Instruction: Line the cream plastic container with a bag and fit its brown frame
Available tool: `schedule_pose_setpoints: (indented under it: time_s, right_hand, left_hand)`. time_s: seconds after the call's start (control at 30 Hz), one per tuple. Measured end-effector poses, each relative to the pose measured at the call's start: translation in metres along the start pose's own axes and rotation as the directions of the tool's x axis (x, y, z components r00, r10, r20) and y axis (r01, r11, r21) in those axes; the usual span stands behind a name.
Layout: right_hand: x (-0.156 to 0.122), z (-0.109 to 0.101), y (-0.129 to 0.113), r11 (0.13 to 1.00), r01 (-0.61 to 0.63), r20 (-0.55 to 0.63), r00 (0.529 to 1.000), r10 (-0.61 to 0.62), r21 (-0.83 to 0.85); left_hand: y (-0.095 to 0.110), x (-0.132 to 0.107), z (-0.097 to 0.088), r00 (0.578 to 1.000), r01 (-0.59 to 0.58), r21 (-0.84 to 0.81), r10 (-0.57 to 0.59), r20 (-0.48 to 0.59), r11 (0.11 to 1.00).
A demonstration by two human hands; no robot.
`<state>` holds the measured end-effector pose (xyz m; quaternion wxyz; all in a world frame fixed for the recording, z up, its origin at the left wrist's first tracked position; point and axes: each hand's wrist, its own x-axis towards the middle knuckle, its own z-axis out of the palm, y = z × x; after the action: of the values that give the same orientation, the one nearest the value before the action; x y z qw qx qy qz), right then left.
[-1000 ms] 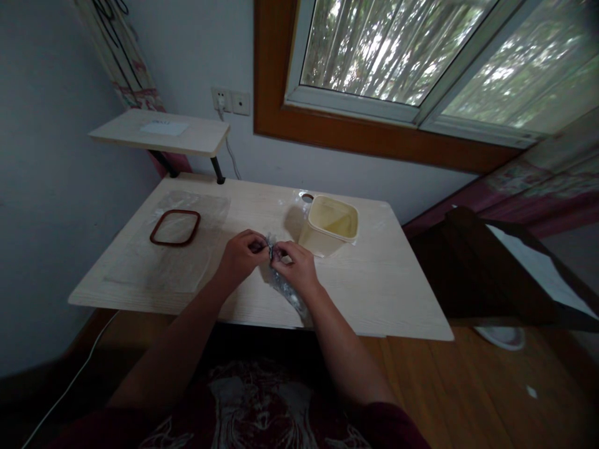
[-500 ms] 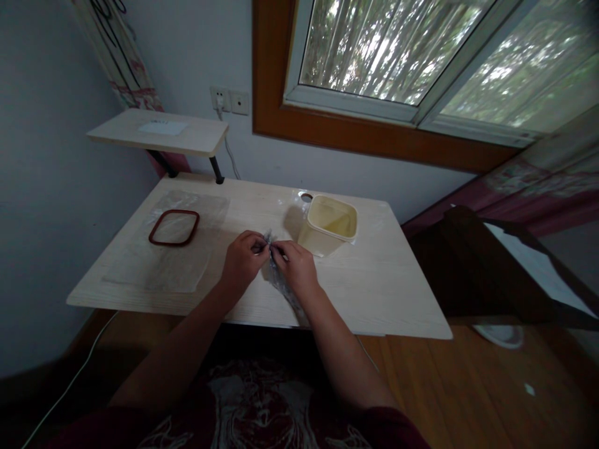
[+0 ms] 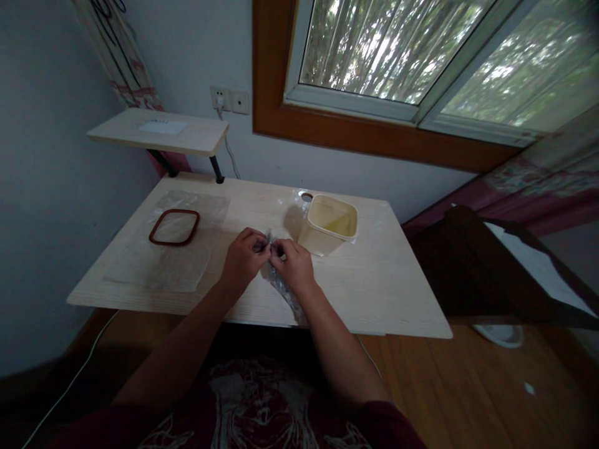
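Note:
Both my hands meet over the middle of a pale wooden table [image 3: 384, 293]. My left hand [image 3: 244, 257] and my right hand [image 3: 293, 265] are closed in pinches on the top edge of a clear, crinkled plastic bag [image 3: 281, 285]. The bag trails down under my right wrist toward the table's near edge. What the bag holds is too dark to make out. A cream square plastic tub [image 3: 330, 225] stands open just behind my right hand.
A clear lid with a dark red rim [image 3: 174, 226] lies on a transparent sheet [image 3: 163, 262] at the table's left. A small raised shelf [image 3: 159, 132] stands at the back left below wall sockets. A dark brown piece of furniture [image 3: 486, 268] is to the right.
My hands have drawn slightly closer together on the bag's top edge. Nothing else on the table has moved.

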<state>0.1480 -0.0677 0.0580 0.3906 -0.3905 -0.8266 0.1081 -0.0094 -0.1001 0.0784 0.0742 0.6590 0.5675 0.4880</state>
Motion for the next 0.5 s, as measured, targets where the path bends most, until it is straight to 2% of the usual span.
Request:
schedule_pose_setpoints:
  time_s: [0.13,0.33,0.5]
  right_hand:
    - [0.0012,-0.0018,-0.0017,0.999,0.033,-0.014,0.999,-0.033,-0.005]
    - [-0.0004,-0.003,-0.0014,0.997,0.076,-0.039,0.996,-0.075,0.022]
    - [-0.0041,-0.0008,0.0044,0.993,0.082,-0.073,0.994,-0.076,0.09]
  left_hand:
    - [-0.0017,0.0,0.0005,1.0,-0.001,-0.008,0.001,-0.004,1.0]
    - [0.0031,0.0018,-0.0028,0.994,0.106,-0.138,-0.104,0.021,0.985]
    - [0.004,0.0036,-0.0045,0.981,0.193,-0.147,-0.187,0.053,0.97]
